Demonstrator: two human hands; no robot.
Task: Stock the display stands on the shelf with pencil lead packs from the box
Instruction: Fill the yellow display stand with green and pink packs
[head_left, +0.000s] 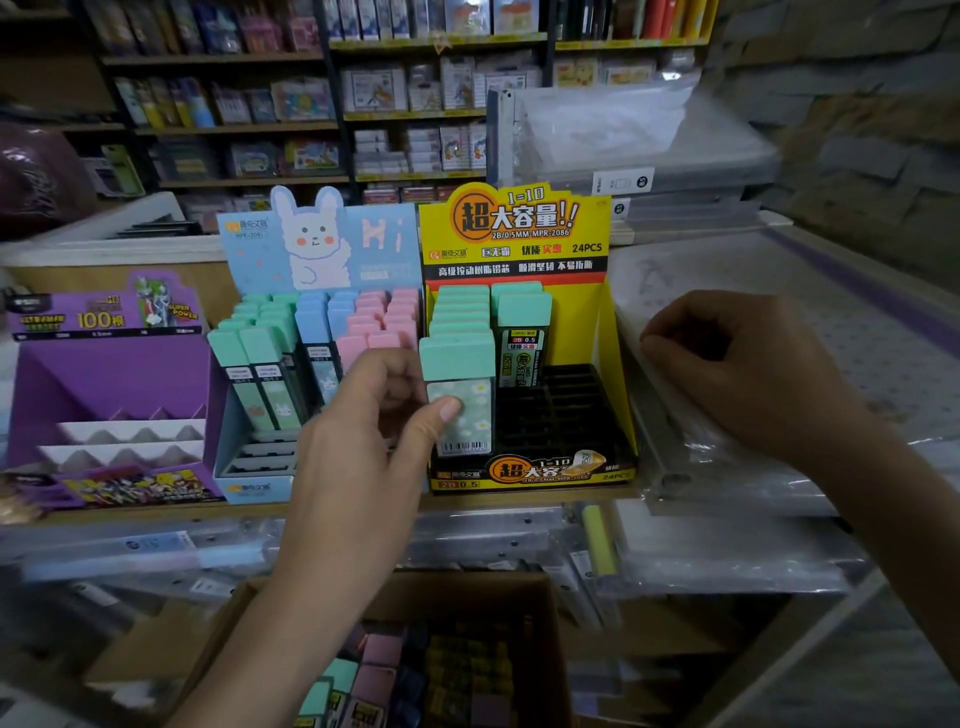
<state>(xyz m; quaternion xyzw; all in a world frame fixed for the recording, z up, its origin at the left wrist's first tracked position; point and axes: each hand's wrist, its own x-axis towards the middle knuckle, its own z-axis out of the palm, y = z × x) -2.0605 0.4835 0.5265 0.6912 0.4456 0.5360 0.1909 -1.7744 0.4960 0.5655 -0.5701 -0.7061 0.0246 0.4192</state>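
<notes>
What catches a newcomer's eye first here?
The yellow display stand at mid-shelf, its loud header above mint-capped packs and bare black slots on its right. In front of it the left hand pinches a mint-capped lead pack at the front of the stand's left column. Beside it to the left stands a blue rabbit stand, and the open cardboard box of packs sits below the shelf.

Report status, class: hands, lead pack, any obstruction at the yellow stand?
Left hand pinches mint-capped lead pack at front of yellow stand. Right hand curled, empty, beside stand. Nothing blocking the empty slots.
</notes>
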